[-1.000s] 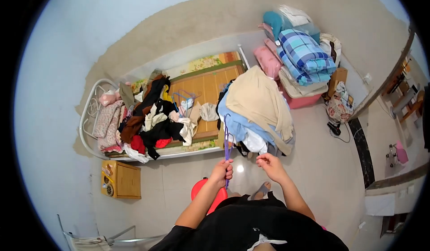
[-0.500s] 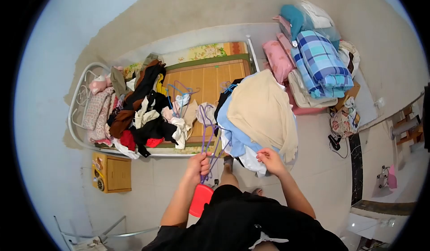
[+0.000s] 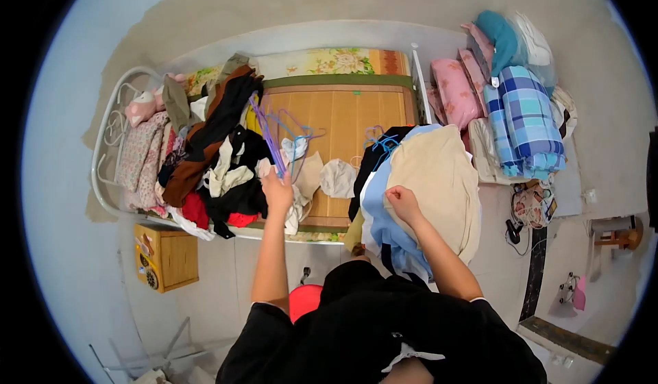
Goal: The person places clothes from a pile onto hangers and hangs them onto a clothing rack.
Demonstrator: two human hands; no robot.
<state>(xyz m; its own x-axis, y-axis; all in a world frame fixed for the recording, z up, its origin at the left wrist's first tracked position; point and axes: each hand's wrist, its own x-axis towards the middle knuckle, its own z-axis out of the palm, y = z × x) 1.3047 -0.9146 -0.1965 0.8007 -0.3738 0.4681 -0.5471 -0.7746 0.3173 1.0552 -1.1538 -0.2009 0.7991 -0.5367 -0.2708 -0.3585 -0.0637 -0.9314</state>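
Note:
My left hand (image 3: 277, 191) is closed around a bundle of purple hangers (image 3: 273, 137), raised over the bed near the piled clothes. My right hand (image 3: 403, 203) is closed at the left part of a beige garment (image 3: 439, 171); whether its fingers pinch any cloth is too small to tell. That garment lies on top of a light blue garment (image 3: 377, 202) and other clothes, at the bed's right end. Blue hangers (image 3: 385, 141) stick out by the black cloth there. More hangers (image 3: 301, 134) lie on the bed mat, above a white cloth (image 3: 337, 178).
Dark, brown and red clothes (image 3: 199, 158) are heaped on the bed's left side. A wooden cabinet (image 3: 179, 259) stands below the bed frame (image 3: 99, 158). A red stool (image 3: 305, 302) is near my body. Blue checked bedding (image 3: 531, 120) is stacked at the right.
My left hand has moved up and left with the purple hangers, from the bed's front edge to over the bed. My right hand has moved up onto the beige garment. The view has shifted.

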